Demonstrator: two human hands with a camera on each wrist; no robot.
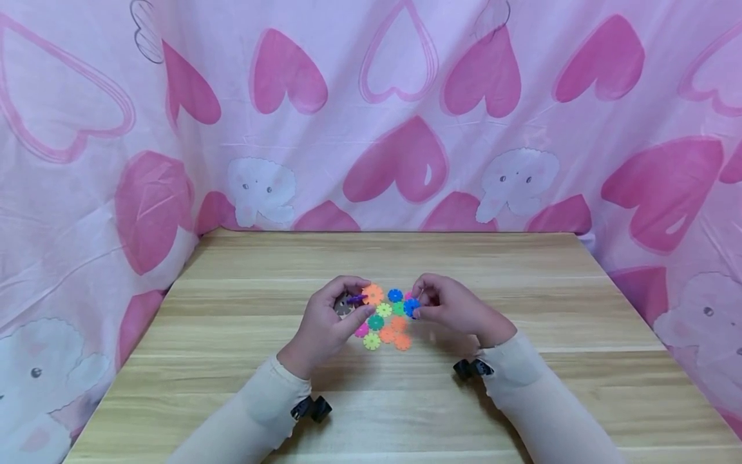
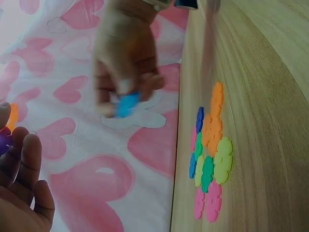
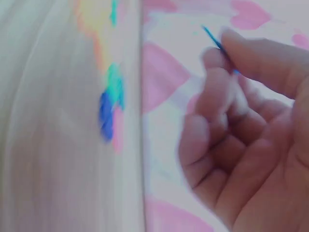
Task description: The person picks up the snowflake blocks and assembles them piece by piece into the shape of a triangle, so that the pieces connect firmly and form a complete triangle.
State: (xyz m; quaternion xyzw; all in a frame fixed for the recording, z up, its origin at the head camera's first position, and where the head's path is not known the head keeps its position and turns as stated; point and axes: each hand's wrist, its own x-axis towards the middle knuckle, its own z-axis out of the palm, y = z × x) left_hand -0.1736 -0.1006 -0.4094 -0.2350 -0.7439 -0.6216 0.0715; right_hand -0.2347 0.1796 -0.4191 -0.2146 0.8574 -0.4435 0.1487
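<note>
My left hand (image 1: 327,322) holds joined notched plastic discs, snowflake-shaped, above the table: an orange disc (image 1: 373,294), a purple disc (image 1: 356,299) seen nearly edge-on and a grey disc (image 1: 343,305). The left wrist view shows only part of this hand and the purple disc (image 2: 5,141). A blue disc (image 1: 411,307) is pinched between thumb and fingertip of my right hand (image 1: 458,309), just right of the joined discs and apart from them. From the right wrist, that blue disc (image 3: 212,37) appears edge-on, with the other fingers curled loosely below it.
Below and between the hands, several loose discs lie flat on the wooden table (image 1: 394,412): yellow-green (image 1: 371,341), green (image 1: 376,322), orange (image 1: 402,341), blue (image 1: 395,295) and pink (image 1: 362,330). A pink heart-print cloth (image 1: 394,161) hangs behind the table and along both sides.
</note>
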